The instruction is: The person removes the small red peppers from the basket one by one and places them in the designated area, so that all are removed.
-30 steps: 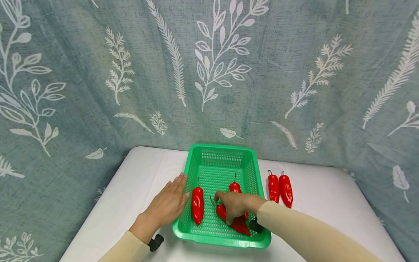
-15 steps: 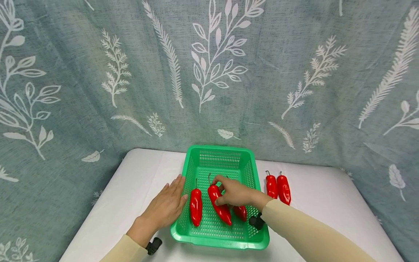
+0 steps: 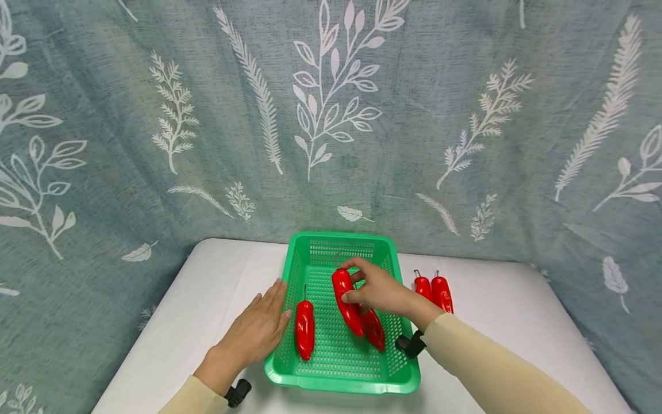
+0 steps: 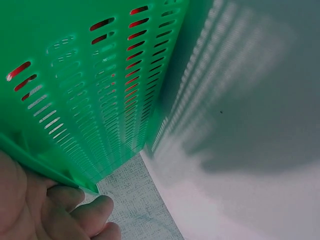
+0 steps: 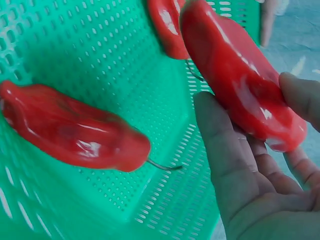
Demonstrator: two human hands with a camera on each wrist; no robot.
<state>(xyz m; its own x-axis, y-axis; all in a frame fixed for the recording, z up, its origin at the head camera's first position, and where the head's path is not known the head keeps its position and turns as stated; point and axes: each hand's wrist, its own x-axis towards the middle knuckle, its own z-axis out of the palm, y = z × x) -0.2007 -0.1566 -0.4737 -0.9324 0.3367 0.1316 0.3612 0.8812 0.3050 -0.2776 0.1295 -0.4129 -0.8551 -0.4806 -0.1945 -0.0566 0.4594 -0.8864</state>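
Note:
My right hand [image 3: 381, 292] pinches a red pepper [image 3: 349, 313] between thumb and fingers. The right wrist view shows this pepper [image 5: 240, 75] lifted over the floor of a green plastic basket [image 3: 341, 386]. Beneath that hand another red pepper [image 3: 373, 332] lies in the basket, its upper part hidden in the head view. A third red pepper [image 3: 305, 330] lies along the basket's left side, stem pointing away. My left hand [image 3: 253, 328] rests against the outside of the left rim with its fingers straight. The left wrist view shows the basket's slotted wall [image 4: 100, 90].
Two more red peppers [image 3: 422, 286] lie side by side on the white table [image 3: 496, 322], right of the basket, partly covered by my right arm. A grey-green curtain [image 3: 331, 195] with white leaf prints hangs behind the table.
My right hand has gripped the slanted pepper near the basket's front, then lifted it and carried it away from me. My left hand has kept its place at the rim.

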